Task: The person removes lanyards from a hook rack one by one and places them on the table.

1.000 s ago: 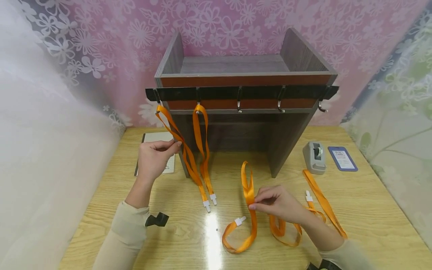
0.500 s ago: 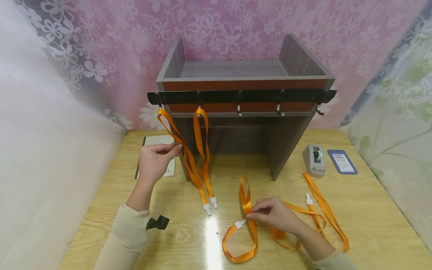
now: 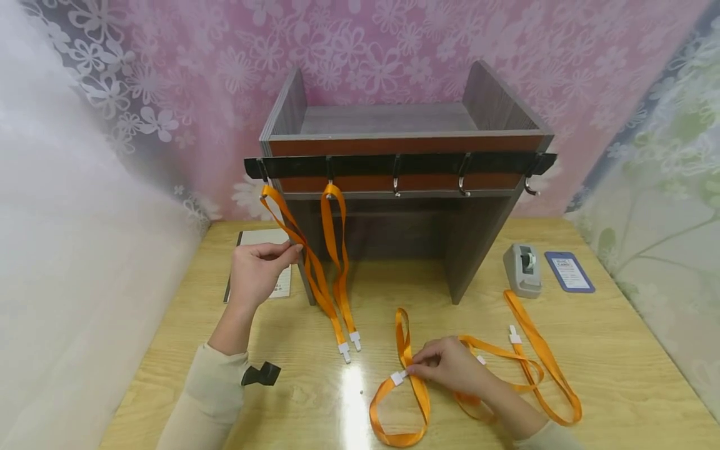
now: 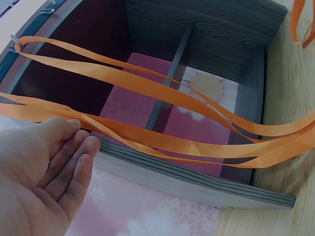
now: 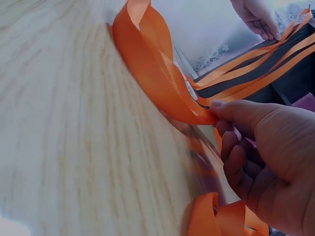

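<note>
Two orange lanyards with white clips hang from the left hooks of a black hook rail (image 3: 362, 165). My left hand (image 3: 255, 272) is at the leftmost hanging lanyard (image 3: 319, 287), its thumb and fingers pinching the strap beside the shelf's left panel. The other hanging lanyard (image 3: 340, 269) is just to its right. Low over the table, my right hand (image 3: 452, 367) pinches a third lanyard (image 3: 420, 400) between thumb and fingers. That lanyard's upper loop points toward the shelf, and its clip (image 3: 399, 377) lies close to the fingertips. The right wrist view shows the strap (image 5: 157, 73) at the thumb tip.
More orange lanyards (image 3: 542, 350) lie to the right, partly behind the right forearm. A tape dispenser (image 3: 523, 270) and a blue-framed card holder (image 3: 569, 272) stand beyond them. The grey shelf (image 3: 394, 119) is at the back, a notebook (image 3: 263, 236) behind the left hand.
My right hand has lowered toward the table with its lanyard, whose upper loop has come down. The left hand keeps its place at the hanging lanyard. The head view has shifted slightly.
</note>
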